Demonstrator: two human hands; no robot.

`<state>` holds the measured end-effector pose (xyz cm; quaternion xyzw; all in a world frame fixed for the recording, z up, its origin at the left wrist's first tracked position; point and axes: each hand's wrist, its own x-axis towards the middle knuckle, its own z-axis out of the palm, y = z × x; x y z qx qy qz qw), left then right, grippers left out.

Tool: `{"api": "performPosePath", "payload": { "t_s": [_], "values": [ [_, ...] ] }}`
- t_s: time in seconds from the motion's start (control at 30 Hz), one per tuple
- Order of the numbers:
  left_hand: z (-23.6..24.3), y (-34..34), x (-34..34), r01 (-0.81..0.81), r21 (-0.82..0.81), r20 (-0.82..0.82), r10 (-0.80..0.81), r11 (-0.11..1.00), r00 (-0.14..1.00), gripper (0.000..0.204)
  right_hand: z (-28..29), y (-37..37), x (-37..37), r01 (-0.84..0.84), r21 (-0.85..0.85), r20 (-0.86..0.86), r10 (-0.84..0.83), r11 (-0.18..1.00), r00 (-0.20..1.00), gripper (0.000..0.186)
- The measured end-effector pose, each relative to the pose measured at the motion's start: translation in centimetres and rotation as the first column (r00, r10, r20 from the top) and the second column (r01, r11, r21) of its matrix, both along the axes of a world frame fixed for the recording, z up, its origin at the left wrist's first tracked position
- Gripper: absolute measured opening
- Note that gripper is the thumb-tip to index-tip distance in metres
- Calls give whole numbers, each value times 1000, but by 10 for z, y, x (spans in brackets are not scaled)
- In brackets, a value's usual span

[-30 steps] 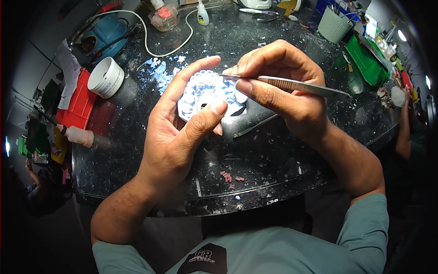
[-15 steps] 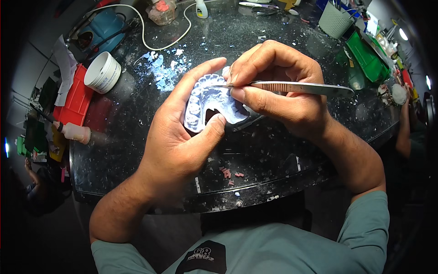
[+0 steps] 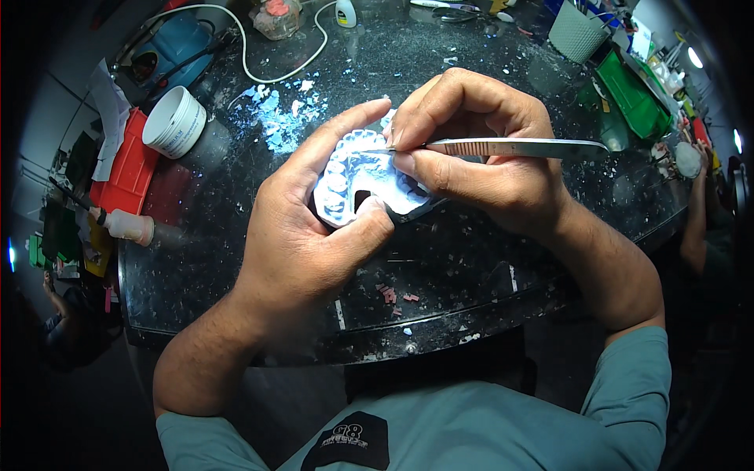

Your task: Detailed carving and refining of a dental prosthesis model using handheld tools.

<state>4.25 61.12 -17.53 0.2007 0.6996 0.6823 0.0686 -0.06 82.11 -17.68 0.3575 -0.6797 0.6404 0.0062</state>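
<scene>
My left hand (image 3: 302, 212) wraps round a pale blue-white plaster dental model (image 3: 334, 206), its fingers behind the outer side and its thumb at the open inner edge. The model's row of teeth faces up. My right hand (image 3: 479, 149) pinches a slim metal scalpel (image 3: 518, 147) with a ridged grip, its handle pointing right. The scalpel's thin tip reaches the model just behind the front teeth. My right fingers rest close to the model's right side and cover part of it.
Blue and white plaster chips (image 3: 276, 116) lie beyond my left hand. A white tub (image 3: 174, 124), a red tray (image 3: 126, 169) and a small bottle (image 3: 129, 226) stand left. Pink bits (image 3: 389, 295) lie near the front edge. A green tray (image 3: 636, 94) and a pale basket (image 3: 577, 35) stand right.
The model and my left hand have shifted very slightly left. The scalpel tip stays behind the front teeth, and both grips are unchanged.
</scene>
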Motion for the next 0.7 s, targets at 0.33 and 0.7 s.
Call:
{"api": "performPosePath", "payload": {
  "t_s": [0.33,0.7],
  "values": [
    [-8,-4,-4,13,9,-23,-13,1000,1000,65,-3,1,-5,-39,16,37,39,999,999,15],
    [-5,-1,-5,-27,-71,-126,18,997,992,68,-4,4,-9,-47,46,-60,49,998,997,10]
  ]
}}
